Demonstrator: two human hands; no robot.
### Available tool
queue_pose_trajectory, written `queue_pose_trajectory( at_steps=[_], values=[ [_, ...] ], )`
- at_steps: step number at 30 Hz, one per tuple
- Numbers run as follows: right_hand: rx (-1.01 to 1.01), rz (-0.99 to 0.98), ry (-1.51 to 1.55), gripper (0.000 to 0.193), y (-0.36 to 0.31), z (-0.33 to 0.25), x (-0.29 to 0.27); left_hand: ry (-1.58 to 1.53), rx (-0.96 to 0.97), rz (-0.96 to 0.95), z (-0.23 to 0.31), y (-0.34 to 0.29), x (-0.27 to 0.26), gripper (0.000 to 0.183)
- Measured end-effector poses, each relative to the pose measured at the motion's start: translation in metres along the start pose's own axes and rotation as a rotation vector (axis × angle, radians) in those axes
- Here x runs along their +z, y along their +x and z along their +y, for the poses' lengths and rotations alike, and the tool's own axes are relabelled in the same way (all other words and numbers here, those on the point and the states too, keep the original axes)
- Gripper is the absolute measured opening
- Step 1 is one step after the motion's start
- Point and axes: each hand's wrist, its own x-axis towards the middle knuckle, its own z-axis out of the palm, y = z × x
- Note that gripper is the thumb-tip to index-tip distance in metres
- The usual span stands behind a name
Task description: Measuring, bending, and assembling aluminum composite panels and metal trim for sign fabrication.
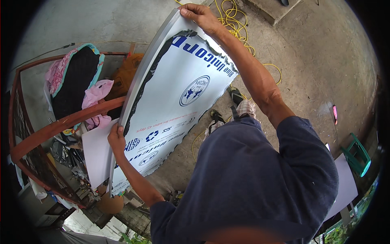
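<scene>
Panel [172, 95], one: white, blue-printed, grey-edged, film ragged; your left hand [117, 140] and right hand [199, 17] grip its edge before you. Close at left: red-brown frame [69, 122], pink cloth [96, 95]. Beyond: yellow cord [235, 31].

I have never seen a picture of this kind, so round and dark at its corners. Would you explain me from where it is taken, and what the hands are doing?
There is no machine here, only a person's two bare hands. The camera sits on the person's head and looks down; its wide lens bends straight edges, so things near the rim look curved. Picture left is the person's left.

Both hands hold one large, white, printed panel by its edge: the right hand at the far end, the left hand nearer the body. On the concrete floor lies a loose yellow cord. At the left are a red-brown frame and pink cloth.
</scene>
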Motion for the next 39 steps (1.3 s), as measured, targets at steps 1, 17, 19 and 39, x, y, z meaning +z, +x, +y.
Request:
queue_pose_trajectory(
  at_steps=[1, 17, 19, 39],
  values=[
    [0.005, 0.001, 0.0, 0.038, 0.001, 0.0, 0.0, 0.004, 0.008, 0.025, -0.001, 0.0, 0.001, 0.031],
    [-0.026, -0.16, -0.002, 0.041, 0.02, 0.023, -0.017, -0.189, 0.158, 0.353, 0.022, -0.014, 0.027, 0.027],
    [-0.012, -0.177, 0.072, 0.044, 0.02, 0.028, -0.021, -0.19, 0.205, 0.386, 0.02, -0.015, 0.029, 0.027],
    [-0.269, 0.104, -0.347, 0.039, -0.033, -0.019, 0.018, -0.22, 0.068, 0.459, 0.023, -0.039, 0.036, 0.029]
  ],
)
